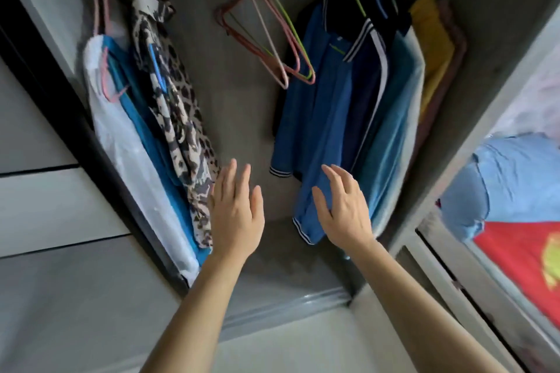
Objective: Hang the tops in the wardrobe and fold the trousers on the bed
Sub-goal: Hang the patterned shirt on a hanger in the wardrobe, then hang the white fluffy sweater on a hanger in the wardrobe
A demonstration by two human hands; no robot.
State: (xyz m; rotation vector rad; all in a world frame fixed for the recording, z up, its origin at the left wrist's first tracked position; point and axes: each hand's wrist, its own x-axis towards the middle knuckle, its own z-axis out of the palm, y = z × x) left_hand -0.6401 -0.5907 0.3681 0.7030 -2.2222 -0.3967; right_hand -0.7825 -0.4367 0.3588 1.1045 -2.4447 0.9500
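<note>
Grey wardrobe interior (230, 118) fills my view, and the hanging looks well along. At the left hang 3 tops: a white top (121, 142), a plain blue top (145, 130) and a leopard-print blouse (178, 112). At the right I count 5, led by a blue polo top with striped trim (315, 100). Between them hangs a bunch of empty wire hangers (272, 48), too tangled to count. My 2 hands hold nothing. The left hand (235, 209) has straight fingers close together; the right hand (345, 209) has loosely spread fingers at the polo's hem, contact unclear. No trousers or bed show, so I judge the folding is still to do.
</note>
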